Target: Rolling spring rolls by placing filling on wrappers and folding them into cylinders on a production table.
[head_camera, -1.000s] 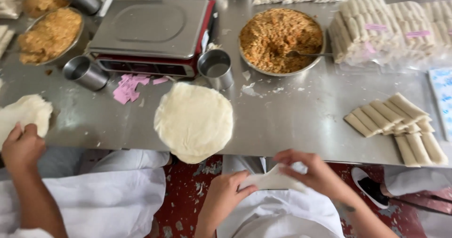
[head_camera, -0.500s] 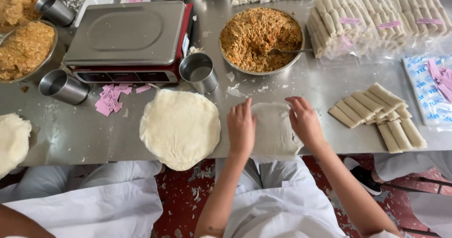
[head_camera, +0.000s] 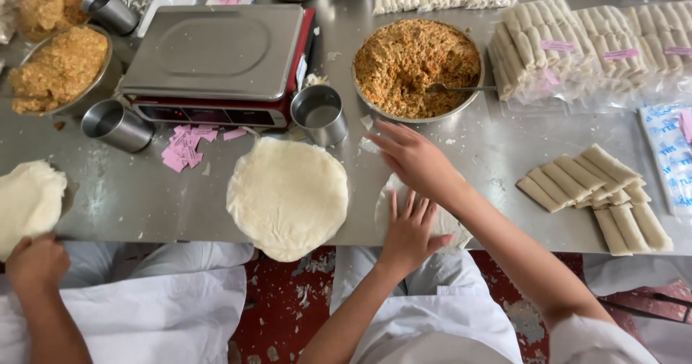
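Pale, thin dough — a single wrapper sheet (head_camera: pixel 445 220) — is laid flat on the steel table (head_camera: pixel 144 198) at the near edge, at about 6 o'clock from the bowl of filling (head_camera: pixel 414 65). Half a second ago it was being smoothed under both hands; a second ago it was held in the air below the table edge. Now only the left hand (head_camera: pixel 409 233) is pressed on it, palm down with fingers spread, while the right hand (head_camera: pixel 414 158) has been lifted off and is stretched toward 12 o'clock, fingers loosely extended and nothing pinched, short of the spoon (head_camera: pixel 461 88) lying in the bowl. The laying-out therefore appears finished, and filling seems to be the stage reached.

Most of the sheet is covered, so its outline cannot be told fully; what shows suggests a roughly round piece with no clear long axis — no pointing direction can be given. The stack of wrappers (head_camera: pixel 288 194) lies at 9 o'clock from it, apart. A co-worker's hand (head_camera: pixel 34 263) rests by another stack at far left.
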